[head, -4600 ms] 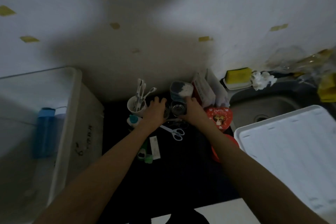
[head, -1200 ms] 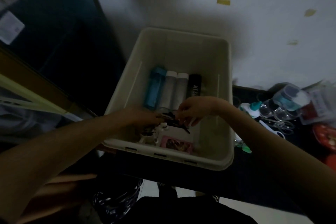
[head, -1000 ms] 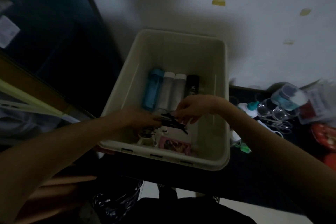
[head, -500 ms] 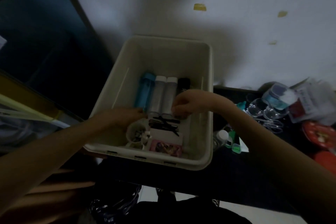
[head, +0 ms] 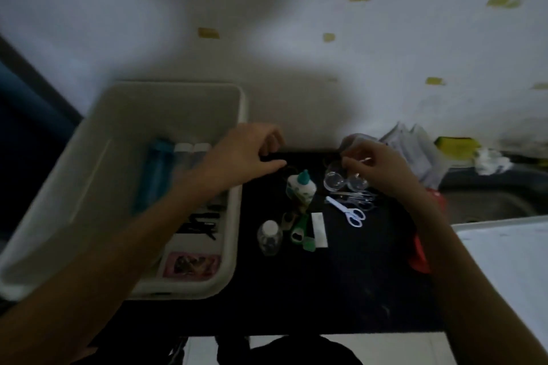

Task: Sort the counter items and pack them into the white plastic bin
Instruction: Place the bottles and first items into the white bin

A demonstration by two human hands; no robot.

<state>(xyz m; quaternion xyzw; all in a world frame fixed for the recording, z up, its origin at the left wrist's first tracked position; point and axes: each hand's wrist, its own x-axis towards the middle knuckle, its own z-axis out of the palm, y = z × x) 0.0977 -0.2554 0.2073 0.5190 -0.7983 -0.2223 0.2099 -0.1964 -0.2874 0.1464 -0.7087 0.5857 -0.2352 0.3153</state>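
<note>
white plastic bin (head: 234,246) at left end of black counter (head: 326,290), blue bottle (head: 154,175) inside | left hand (head: 246,157) over bin's right rim, fingers loosely curled, holding nothing | right hand (head: 376,166) above clear round cups (head: 344,182) at counter's back edge, grip cannot tell | blue-handled scissors (head: 347,212) just in front of the cups

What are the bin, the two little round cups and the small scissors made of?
Bin: looks like opaque off-white plastic, with a matte, rounded moulded rim. Round cups: clear, see-through with glints; glass or plastic, can't tell. Scissors: pale handle loops look plastic; blades too blurred to judge.
</note>
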